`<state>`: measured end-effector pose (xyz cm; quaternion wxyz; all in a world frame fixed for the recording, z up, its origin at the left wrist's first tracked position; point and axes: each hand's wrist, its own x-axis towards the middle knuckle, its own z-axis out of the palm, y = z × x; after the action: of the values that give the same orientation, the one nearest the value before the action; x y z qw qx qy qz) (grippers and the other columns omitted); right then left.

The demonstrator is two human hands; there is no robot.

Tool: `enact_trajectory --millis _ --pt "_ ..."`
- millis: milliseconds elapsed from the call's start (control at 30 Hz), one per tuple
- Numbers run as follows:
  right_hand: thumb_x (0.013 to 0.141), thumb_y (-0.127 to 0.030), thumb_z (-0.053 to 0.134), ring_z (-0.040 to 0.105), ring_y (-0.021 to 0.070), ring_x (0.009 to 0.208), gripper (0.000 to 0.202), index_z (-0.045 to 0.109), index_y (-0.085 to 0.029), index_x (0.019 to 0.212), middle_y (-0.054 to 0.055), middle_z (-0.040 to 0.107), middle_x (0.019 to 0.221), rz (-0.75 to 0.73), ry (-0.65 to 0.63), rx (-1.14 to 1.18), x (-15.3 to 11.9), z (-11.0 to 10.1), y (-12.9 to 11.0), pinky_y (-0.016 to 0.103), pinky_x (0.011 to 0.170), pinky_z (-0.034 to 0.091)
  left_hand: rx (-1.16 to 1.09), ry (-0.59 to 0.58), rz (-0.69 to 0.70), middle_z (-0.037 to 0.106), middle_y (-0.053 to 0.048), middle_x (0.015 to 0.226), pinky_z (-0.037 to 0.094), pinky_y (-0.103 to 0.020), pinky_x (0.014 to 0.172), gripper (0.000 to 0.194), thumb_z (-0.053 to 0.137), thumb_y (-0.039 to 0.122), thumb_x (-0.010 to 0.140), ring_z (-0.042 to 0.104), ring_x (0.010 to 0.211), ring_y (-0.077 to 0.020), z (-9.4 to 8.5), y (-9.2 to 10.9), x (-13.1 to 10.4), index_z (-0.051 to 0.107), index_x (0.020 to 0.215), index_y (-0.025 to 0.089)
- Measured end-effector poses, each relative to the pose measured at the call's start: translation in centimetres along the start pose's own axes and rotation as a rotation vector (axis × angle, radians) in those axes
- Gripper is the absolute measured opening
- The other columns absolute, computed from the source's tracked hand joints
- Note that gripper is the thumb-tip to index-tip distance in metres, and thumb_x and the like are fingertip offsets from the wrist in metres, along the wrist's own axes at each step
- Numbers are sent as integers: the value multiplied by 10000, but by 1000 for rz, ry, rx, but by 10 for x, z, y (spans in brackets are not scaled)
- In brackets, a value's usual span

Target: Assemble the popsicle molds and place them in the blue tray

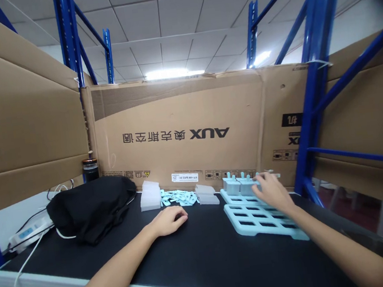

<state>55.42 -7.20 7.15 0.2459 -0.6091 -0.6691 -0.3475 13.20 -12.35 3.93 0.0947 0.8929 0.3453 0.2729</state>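
My left hand [170,220] rests on the black tabletop, fingers loosely curled and the thumb apart from them, with nothing visible in it. At the right, my right hand [272,191] has its fingers and thumb around an ice-pop mould at the back row of a light-blue slotted rack [243,229]; the hand hides most of that mould, and a blue stick tip shows at the fingertips. To its left, translucent ice-pop moulds [231,187] with blue sticks stand upright in the rack. Beyond my left hand lies a pile of light-blue sticks [179,197] between two stacks of whitish pieces [150,196].
A black cloth bundle [93,207] lies on the left of the black tabletop [191,258], beside a white power strip [30,232] with cables. A dark jar [91,170] stands behind it. Cardboard [174,113] walls the back, and blue rack posts [313,74] stand at the sides.
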Motion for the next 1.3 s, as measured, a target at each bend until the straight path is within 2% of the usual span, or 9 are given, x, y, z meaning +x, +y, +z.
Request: enact_trajectory --millis 100,267,567,700,867,967,1100,1200,1300 --pt "834 -249 388 491 268 1007 320 621 -144 1027 144 566 1049 -89 -109 66 -1 5 -5 383 883 401 2 -2 -1 666 -33 989 456 -265 774 254 439 375 913 604 894 -170 0 0 0 628 986 221" --pt "822 -216 404 450 283 1104 360 592 -153 1123 149 545 1139 -34 -175 42 -5 12 -13 383 910 386 11 -8 16 667 -33 1004 454 -275 810 244 446 359 912 607 917 -174 1 -2 0 629 996 222" --pt "845 -210 390 504 249 1000 306 588 -152 1071 136 546 1060 -29 -248 -34 2 -9 -26 316 799 399 14 -17 19 657 -36 1010 447 -269 803 242 441 367 915 603 909 -170 0 -2 0 622 978 219" --pt "852 -230 379 525 236 948 314 582 -155 1079 122 551 1024 -52 -289 -68 7 -9 -23 305 755 391 19 -26 33 651 -32 1013 439 -269 824 228 441 354 915 594 937 -170 -1 -2 -2 612 986 223" --pt "855 -245 369 542 233 902 317 577 -166 1081 121 563 1038 -74 -346 -48 16 -6 -13 314 730 385 110 32 37 628 -33 984 420 -294 869 187 437 314 908 558 973 -185 2 -3 -2 588 964 218" --pt "839 -240 395 539 253 906 308 566 -148 1078 136 577 1019 -55 -344 -65 21 -14 -16 334 745 384 226 93 21 606 -46 947 412 -322 860 139 452 273 882 529 959 -208 1 -6 1 569 915 207" --pt "838 -197 376 508 271 986 271 546 -115 1032 161 582 1002 -96 -167 -33 25 -31 -49 352 829 369 385 226 -92 564 -75 1013 400 -359 845 138 466 217 837 487 991 -243 -14 -12 0 545 950 206" --pt "821 -196 399 524 235 979 246 551 -148 1010 127 593 1008 -338 -329 158 25 -35 -92 318 839 376 464 316 -204 529 -104 1087 379 -398 882 207 460 207 826 454 1041 -270 -25 -16 -3 540 1016 198" --pt "787 -232 464 541 231 989 284 559 -177 1048 110 592 1060 -473 -518 223 25 -28 -132 310 827 390 496 243 -169 536 -121 1088 378 -417 874 236 450 221 832 450 1046 -288 -22 -16 -2 555 1041 190"
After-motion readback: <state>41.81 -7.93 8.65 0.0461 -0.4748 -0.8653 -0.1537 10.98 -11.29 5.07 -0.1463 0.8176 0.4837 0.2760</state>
